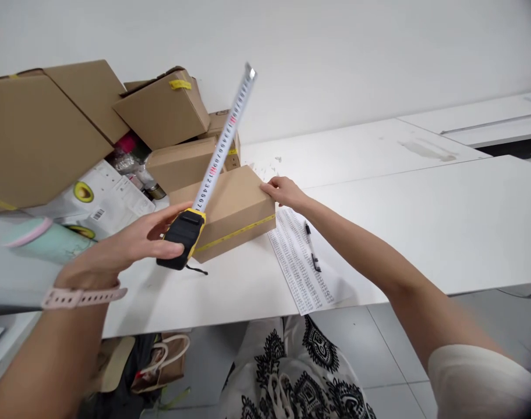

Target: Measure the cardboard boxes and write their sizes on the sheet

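My left hand (pixel 137 240) grips a black and yellow tape measure (pixel 183 235), its white blade (pixel 225 138) drawn out and pointing up and to the right over the boxes. A small brown cardboard box (pixel 233 205) with a yellow tape strip lies on the white table (pixel 422 221) just behind the tape measure. My right hand (pixel 283 191) rests on the box's right upper corner, fingers curled against it. A printed sheet (pixel 298 265) with a black pen (pixel 312 247) on it lies to the right of the box.
Several larger cardboard boxes (pixel 42 128) are piled at the back left, with packets and a printed avocado package (pixel 95 201) below them. A teal and pink object (pixel 47 238) lies at the left edge. A bag (pixel 163 364) sits on the floor under the table.
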The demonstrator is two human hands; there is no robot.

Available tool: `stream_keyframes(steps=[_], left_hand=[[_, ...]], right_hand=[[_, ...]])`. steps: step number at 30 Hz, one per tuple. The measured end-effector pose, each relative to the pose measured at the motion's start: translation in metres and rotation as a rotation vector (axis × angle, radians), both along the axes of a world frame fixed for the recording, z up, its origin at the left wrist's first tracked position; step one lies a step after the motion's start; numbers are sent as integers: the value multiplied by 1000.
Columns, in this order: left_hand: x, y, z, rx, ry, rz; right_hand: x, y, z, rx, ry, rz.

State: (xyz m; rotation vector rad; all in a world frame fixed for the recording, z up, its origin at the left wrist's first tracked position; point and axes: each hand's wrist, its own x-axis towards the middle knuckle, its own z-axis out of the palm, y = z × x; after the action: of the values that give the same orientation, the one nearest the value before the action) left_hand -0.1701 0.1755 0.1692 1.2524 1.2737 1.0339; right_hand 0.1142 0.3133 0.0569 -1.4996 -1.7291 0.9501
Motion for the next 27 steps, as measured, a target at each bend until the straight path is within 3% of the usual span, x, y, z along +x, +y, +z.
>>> stream_keyframes(steps=[2, 4, 8, 13, 20, 24, 27], left_hand=[[-4, 12, 10, -209, 95, -144], [-12, 25, 17, -284, 159, -177], [-31, 58, 21, -217, 244, -235], [-37, 88, 18, -82, 568, -291], [-31, 97, 2, 191, 876, -243], [-38, 105, -3, 269, 1075, -293], [-25, 95, -3, 411, 1271, -251]], right_hand=[[5, -3, -9, 12, 112, 7], [13, -7, -19, 11, 212, -19], [37, -15, -38, -2, 294, -118], [78, -29, -58, -3, 251, -212], [115, -54, -83, 99, -45, -203], [105, -65, -88, 69, -272, -156], [89, -72, -90, 39, -458, -109]])
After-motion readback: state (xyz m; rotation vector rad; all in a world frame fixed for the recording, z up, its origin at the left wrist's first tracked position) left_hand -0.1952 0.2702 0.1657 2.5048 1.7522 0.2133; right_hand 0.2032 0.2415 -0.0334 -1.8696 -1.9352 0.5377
